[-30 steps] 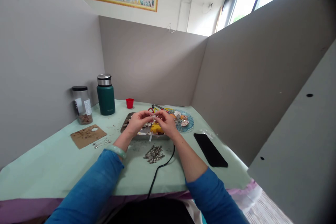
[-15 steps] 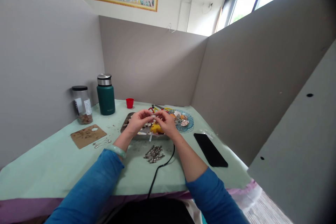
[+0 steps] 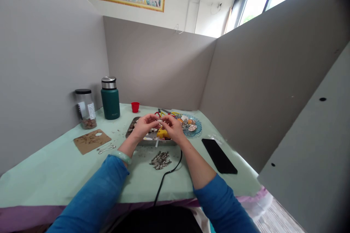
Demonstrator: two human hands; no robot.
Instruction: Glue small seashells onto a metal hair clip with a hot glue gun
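My left hand (image 3: 143, 127) and my right hand (image 3: 172, 128) meet above a metal tray (image 3: 149, 139), fingertips pinching one small pale piece (image 3: 159, 120) between them; what it is I cannot tell. A yellow glue gun (image 3: 162, 133) lies in the tray under my right hand, its black cord (image 3: 166, 174) running toward me. A pile of small metal clips (image 3: 160, 160) lies on the green table cover just in front of the tray. A pale green bangle (image 3: 120, 157) sits on my left wrist.
A blue glass dish (image 3: 196, 127) with shells stands right of the tray, a black phone (image 3: 219, 156) nearer me. At the left are a green flask (image 3: 109, 98), a clear jar (image 3: 85, 109), a red cup (image 3: 135, 107), a cardboard piece (image 3: 92, 141). Grey partitions surround the table.
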